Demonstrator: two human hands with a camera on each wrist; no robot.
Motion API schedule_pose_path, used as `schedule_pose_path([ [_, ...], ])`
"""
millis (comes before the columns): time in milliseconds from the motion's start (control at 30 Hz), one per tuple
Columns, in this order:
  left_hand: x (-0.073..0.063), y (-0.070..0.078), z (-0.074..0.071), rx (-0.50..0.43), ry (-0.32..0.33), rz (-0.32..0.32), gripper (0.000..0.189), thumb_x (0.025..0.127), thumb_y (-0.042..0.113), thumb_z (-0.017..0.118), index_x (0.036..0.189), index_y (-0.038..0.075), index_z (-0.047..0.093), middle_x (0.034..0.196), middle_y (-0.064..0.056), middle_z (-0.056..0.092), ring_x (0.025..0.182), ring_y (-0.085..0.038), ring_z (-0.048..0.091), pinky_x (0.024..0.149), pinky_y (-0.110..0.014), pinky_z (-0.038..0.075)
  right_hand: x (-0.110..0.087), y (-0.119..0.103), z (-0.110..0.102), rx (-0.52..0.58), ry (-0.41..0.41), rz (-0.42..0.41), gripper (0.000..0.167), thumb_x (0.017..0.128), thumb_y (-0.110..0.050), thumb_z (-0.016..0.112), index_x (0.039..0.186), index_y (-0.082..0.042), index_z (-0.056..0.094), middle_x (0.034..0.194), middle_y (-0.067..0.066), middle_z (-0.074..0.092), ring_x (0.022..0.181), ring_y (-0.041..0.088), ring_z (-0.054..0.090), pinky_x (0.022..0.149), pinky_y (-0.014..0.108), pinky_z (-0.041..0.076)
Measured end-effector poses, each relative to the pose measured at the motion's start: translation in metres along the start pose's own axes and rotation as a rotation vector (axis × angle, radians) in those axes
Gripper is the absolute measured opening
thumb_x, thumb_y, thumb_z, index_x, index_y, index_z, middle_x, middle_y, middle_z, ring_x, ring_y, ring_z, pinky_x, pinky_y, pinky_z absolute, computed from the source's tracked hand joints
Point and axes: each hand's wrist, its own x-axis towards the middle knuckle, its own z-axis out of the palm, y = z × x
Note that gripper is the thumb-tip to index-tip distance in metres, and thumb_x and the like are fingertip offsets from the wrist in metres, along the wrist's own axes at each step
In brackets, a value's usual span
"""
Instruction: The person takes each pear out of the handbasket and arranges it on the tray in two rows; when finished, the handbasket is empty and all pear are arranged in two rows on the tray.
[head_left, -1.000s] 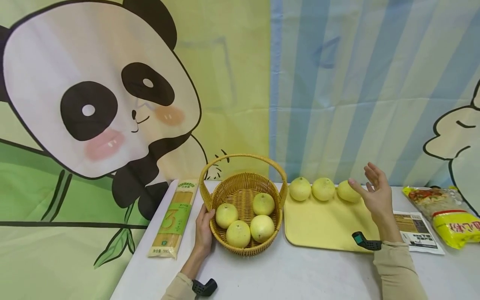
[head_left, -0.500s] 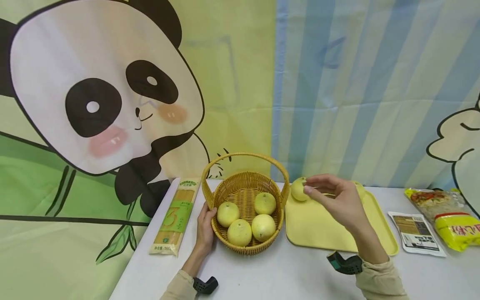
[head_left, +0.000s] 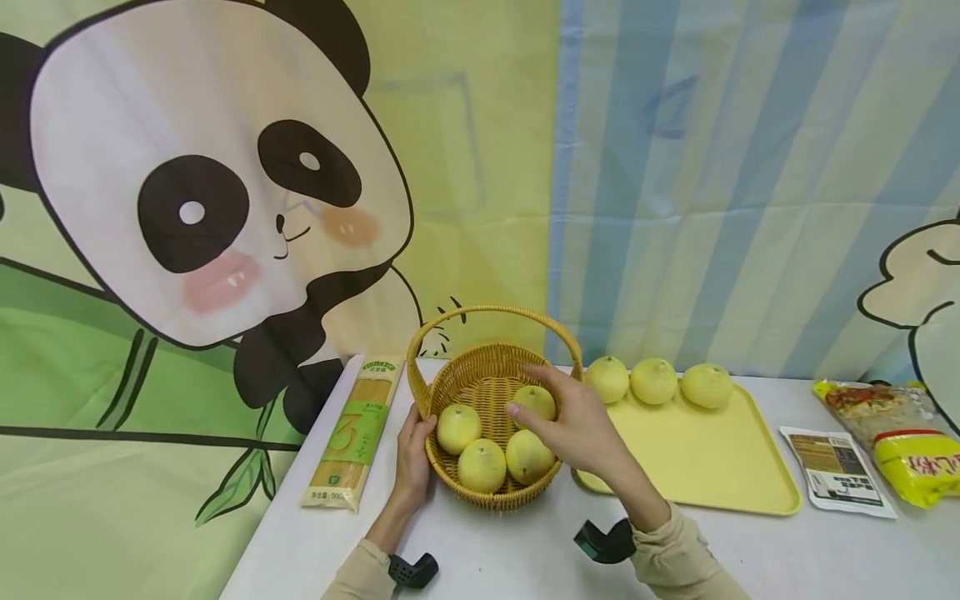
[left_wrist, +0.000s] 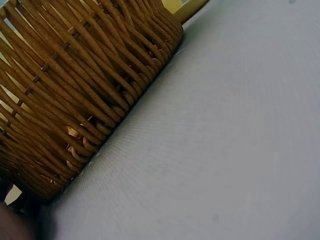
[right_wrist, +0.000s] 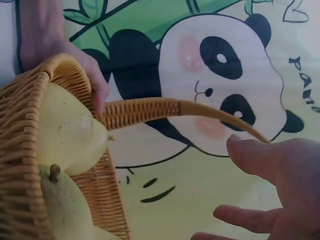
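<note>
A wicker basket [head_left: 491, 367] with a tall handle holds several pale yellow fruits [head_left: 482, 467], round with short stems. My left hand [head_left: 412, 462] grips the basket's left side, its thumb at the rim and its other fingers partly hidden outside. Above the basket's right rim is my right hand [head_left: 581, 421], fingers extended and apart, holding nothing. It partly covers one fruit [head_left: 534, 400] in the head view. From the right wrist, the thumb and fingers [right_wrist: 250, 217] appear beside the arched handle [right_wrist: 215, 112], with two fruits [right_wrist: 70, 132] inside the basket.
Right of the basket lies a yellow tray [head_left: 697, 458], three similar fruits [head_left: 652, 382] along its back edge. A noodle packet [head_left: 354, 433] lies to the left. Further right are a white-and-brown pouch [head_left: 836, 471] and a yellow bag [head_left: 896, 442]. A panda-print curtain [head_left: 480, 167] hangs behind the table.
My right hand has moved left, from above the tray's right side to above the basket, with nothing in it. My left hand has stayed at the basket; the fruits look unmoved.
</note>
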Motion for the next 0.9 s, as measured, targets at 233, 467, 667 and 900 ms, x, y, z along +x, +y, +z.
schedule_pose_path([
  [233, 0.002, -0.002, -0.001, -0.003, 0.000, 0.001, 0.053, 0.108, 0.020, 0.040, 0.161, 0.021, 0.043, 0.160, -0.008, 0.052, 0.152, -0.025, 0.044, 0.113, -0.014, 0.035, 0.035, 0.011, 0.019, 0.010, -0.093, 0.156, 0.074, 0.100, -0.053, 0.069, 0.158, -0.010, 0.048, 0.158, 0.017, 0.054, 0.143, 0.042, 0.053, 0.115, 0.062, 0.045],
  [467, 0.001, -0.003, -0.002, -0.002, -0.003, -0.004, 0.054, 0.108, 0.020, 0.040, 0.163, 0.021, 0.042, 0.162, -0.009, 0.050, 0.153, -0.026, 0.042, 0.114, -0.014, 0.034, 0.049, 0.026, 0.033, 0.091, -0.128, 0.267, 0.078, 0.101, -0.053, 0.067, 0.160, -0.009, 0.043, 0.159, 0.025, 0.050, 0.142, 0.047, 0.052, 0.113, 0.064, 0.045],
  [667, 0.001, -0.002, -0.002, -0.002, -0.002, -0.003, 0.054, 0.108, 0.021, 0.040, 0.163, 0.022, 0.042, 0.162, -0.008, 0.050, 0.153, -0.025, 0.042, 0.114, -0.014, 0.034, 0.056, 0.032, 0.043, 0.102, -0.149, 0.320, 0.074, 0.102, -0.044, 0.068, 0.161, -0.008, 0.042, 0.162, 0.025, 0.046, 0.146, 0.048, 0.047, 0.115, 0.065, 0.043],
  [900, 0.001, -0.001, -0.001, -0.016, -0.008, -0.003, 0.054, 0.108, 0.021, 0.041, 0.162, 0.020, 0.043, 0.162, -0.010, 0.050, 0.153, -0.027, 0.043, 0.112, -0.013, 0.036, 0.063, 0.038, 0.049, 0.055, -0.209, 0.342, 0.067, 0.098, -0.006, 0.071, 0.159, -0.009, 0.046, 0.162, 0.023, 0.046, 0.118, 0.048, 0.062, 0.071, 0.041, 0.049],
])
